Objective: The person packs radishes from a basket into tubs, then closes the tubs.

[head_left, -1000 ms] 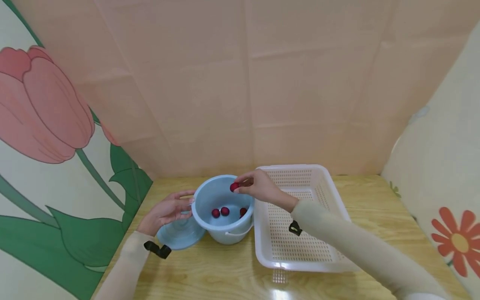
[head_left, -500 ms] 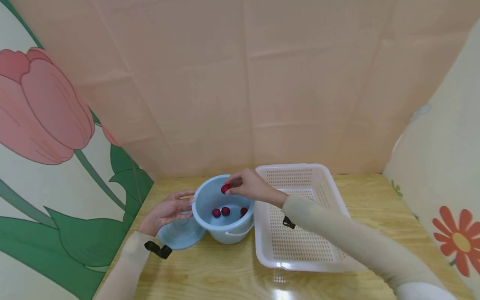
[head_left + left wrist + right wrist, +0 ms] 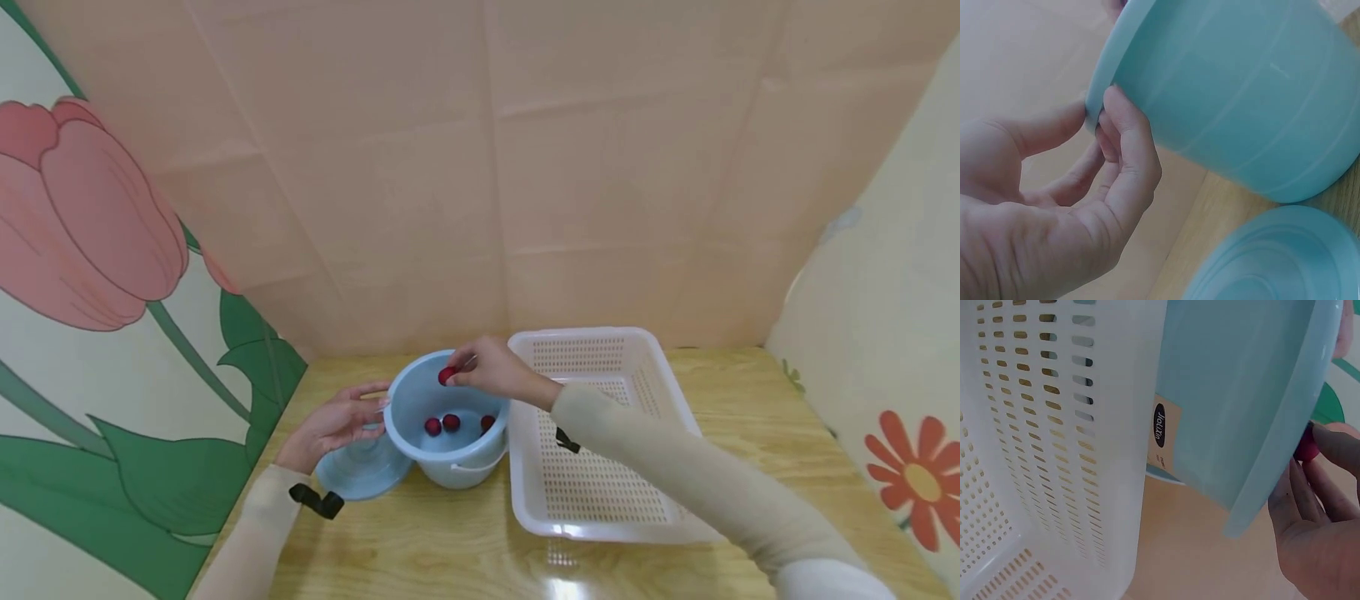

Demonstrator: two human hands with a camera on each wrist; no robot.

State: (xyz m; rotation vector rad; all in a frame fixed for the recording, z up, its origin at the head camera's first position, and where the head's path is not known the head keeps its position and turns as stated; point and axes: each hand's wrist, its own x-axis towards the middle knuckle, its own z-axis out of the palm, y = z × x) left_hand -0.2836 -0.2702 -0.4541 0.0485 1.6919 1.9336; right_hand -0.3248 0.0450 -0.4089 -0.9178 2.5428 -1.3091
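My left hand (image 3: 337, 425) holds the left rim of a light blue bucket (image 3: 468, 471), its thumb outside and fingertips under the lip in the left wrist view. Over the bucket's mouth, my right hand (image 3: 497, 369) pinches a dark red plum (image 3: 446, 376) between thumb and fingers. Part of that plum (image 3: 1307, 445) shows past the rim in the right wrist view. Inside the bucket lie several more plums, two side by side (image 3: 451, 422) and others near the right wall (image 3: 487, 422). A round blue lid (image 3: 366, 477) rests on the table beneath my left hand.
A white perforated basket (image 3: 600, 531) stands right beside the bucket, under my right forearm. Both sit on a wood-grain table (image 3: 420, 542). Behind is a pinkish-beige covered wall (image 3: 480, 208), with flower-printed panels at either side.
My right hand has moved slightly left with the plum, from over the bucket's right side to nearer its middle. The left hand, bucket and basket stay put.
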